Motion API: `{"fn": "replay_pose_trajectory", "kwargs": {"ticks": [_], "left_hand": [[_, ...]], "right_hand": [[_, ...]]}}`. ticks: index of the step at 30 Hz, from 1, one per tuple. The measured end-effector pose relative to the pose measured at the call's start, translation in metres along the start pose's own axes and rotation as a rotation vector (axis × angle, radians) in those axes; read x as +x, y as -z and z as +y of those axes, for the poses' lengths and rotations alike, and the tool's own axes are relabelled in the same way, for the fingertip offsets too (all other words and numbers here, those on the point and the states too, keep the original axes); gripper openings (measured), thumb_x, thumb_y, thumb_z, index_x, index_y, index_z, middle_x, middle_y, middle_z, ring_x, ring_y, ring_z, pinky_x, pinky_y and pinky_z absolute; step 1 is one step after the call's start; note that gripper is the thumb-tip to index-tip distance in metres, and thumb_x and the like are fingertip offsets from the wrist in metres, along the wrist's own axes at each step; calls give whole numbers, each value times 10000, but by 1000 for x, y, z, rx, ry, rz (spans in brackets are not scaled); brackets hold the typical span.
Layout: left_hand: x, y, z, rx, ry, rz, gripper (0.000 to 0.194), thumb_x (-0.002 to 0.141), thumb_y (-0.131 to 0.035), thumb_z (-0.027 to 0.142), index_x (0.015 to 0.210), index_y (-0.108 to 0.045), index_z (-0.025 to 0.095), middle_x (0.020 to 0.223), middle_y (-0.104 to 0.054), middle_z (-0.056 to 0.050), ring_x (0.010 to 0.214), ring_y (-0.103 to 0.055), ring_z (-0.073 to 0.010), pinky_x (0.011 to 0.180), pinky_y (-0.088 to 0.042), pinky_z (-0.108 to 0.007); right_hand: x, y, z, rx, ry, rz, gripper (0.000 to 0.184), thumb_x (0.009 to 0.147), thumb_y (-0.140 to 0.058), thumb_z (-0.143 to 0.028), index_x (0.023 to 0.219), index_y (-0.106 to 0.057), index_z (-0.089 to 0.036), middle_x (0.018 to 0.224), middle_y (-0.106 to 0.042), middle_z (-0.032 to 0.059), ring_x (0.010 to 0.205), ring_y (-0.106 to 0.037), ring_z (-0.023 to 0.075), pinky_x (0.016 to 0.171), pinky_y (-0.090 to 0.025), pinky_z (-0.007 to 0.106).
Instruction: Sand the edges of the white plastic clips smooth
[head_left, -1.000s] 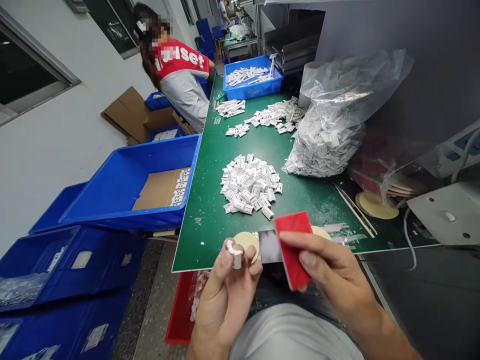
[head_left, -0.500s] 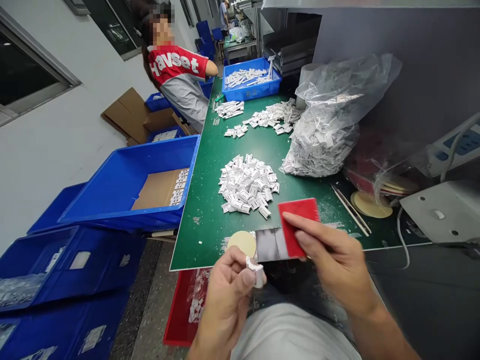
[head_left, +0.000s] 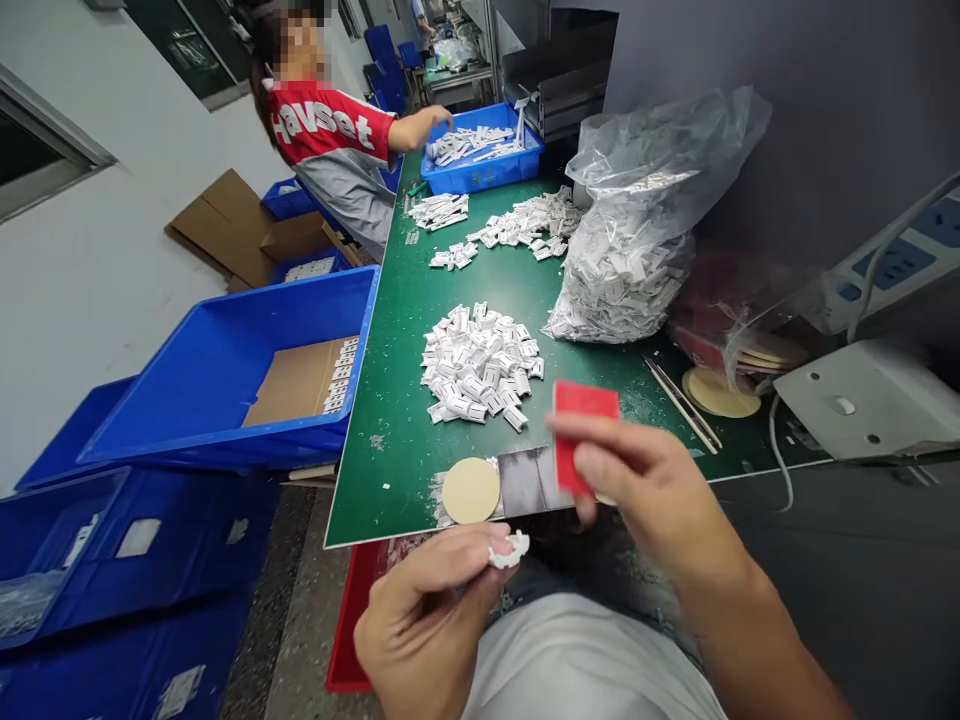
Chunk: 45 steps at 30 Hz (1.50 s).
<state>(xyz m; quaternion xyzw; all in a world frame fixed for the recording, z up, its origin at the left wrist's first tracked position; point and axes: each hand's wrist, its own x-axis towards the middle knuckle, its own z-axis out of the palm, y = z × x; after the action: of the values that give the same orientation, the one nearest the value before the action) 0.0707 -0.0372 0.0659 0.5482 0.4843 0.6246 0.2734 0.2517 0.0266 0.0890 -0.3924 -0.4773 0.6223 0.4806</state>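
My left hand (head_left: 427, 615) pinches a small white plastic part (head_left: 508, 548) between thumb and fingertips, low over my lap. My right hand (head_left: 649, 495) grips a flat red pad (head_left: 581, 432) upright just above the near edge of the green table (head_left: 409, 400). Under the pad lie a grey worn patch (head_left: 525, 482) and a round tan disc (head_left: 470, 490). A heap of white plastic parts (head_left: 476, 365) sits on the table just beyond my hands.
A clear bag of white parts (head_left: 637, 240) stands at the right. A blue bin with cardboard (head_left: 232, 380) sits left of the table. A co-worker (head_left: 337, 150) reaches into a blue tray (head_left: 480, 160) at the far end. A red bin (head_left: 352, 640) is below.
My left hand has dropped lower and turned the white part sideways. My right hand has brought the red pad down and left toward the table edge. The co-worker has reached into the far tray.
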Motion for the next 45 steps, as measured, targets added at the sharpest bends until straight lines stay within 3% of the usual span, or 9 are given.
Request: {"fn": "replay_pose_trajectory", "kwargs": {"ticks": [11, 15, 19, 23, 26, 33, 36, 40, 45], "left_hand": [[1, 0, -3, 151, -253, 32, 358, 700, -798, -12, 957, -723, 226, 914, -796, 15, 842, -758, -208, 783, -639, -370], [3, 3, -2, 68, -110, -52, 309, 757, -746, 3, 924, -601, 219, 857, -788, 8, 840, -754, -181, 751, -629, -304], [6, 2, -5, 6, 26, -80, 367, 777, -704, -27, 841, -449, 229, 829, -782, 10, 808, -749, -159, 798, -611, -305], [5, 1, -7, 14, 59, -84, 359, 766, -721, -9, 838, -459, 226, 800, -772, 6, 772, -740, -150, 729, -602, -254], [4, 1, -4, -14, 77, -97, 381, 775, -710, -14, 817, -422, 232, 802, -778, 8, 792, -747, -161, 757, -604, -283], [5, 0, 1, -19, 40, -93, 399, 773, -723, -1, 812, -403, 233, 747, -777, 11, 764, -756, -193, 751, -615, -338], [4, 4, -2, 47, -79, -100, 399, 749, -726, -36, 808, -430, 224, 794, -788, 4, 791, -761, -197, 738, -632, -338], [5, 15, -5, 280, -392, -103, 370, 714, -730, -84, 749, -488, 194, 964, -800, -32, 908, -762, -209, 700, -664, -302], [11, 26, -10, 442, -669, -135, 382, 644, -820, -33, 772, -519, 165, 1172, -759, -35, 988, -749, -214, 746, -679, -311]], "right_hand": [[6, -4, -12, -126, -49, 8, 255, 938, -625, -356, 1117, -775, -252, 709, -752, 0, 554, -635, 116, 571, -537, 227], [-3, -6, -15, -47, 30, -382, 261, 921, -659, -333, 1152, -758, -265, 851, -778, 9, 612, -661, 124, 562, -529, 220], [-6, -13, -17, -357, 226, -32, 238, 916, -650, -227, 1124, -764, -242, 796, -762, -9, 603, -628, 90, 598, -500, 180], [-3, -12, -18, -370, 304, -248, 290, 933, -614, -227, 1197, -733, -239, 793, -759, -13, 595, -626, 89, 611, -503, 186], [0, -10, -16, -400, 197, -82, 251, 959, -590, -263, 1143, -760, -246, 851, -773, -5, 656, -656, 95, 627, -506, 184], [5, -15, -6, -378, 153, -23, 246, 939, -628, -328, 1113, -774, -233, 821, -779, 7, 674, -674, 119, 617, -518, 199], [9, -14, -1, -408, 160, -82, 230, 912, -661, -320, 1096, -778, -245, 804, -774, -8, 624, -658, 114, 583, -507, 201], [7, -13, 6, -502, 206, 305, 205, 928, -641, -267, 1084, -774, -266, 887, -773, -5, 663, -647, 105, 637, -504, 203], [-13, -10, 3, -76, 87, 98, 292, 1012, -525, -356, 1251, -684, -303, 702, -667, -39, 538, -557, 67, 497, -427, 151]]}}
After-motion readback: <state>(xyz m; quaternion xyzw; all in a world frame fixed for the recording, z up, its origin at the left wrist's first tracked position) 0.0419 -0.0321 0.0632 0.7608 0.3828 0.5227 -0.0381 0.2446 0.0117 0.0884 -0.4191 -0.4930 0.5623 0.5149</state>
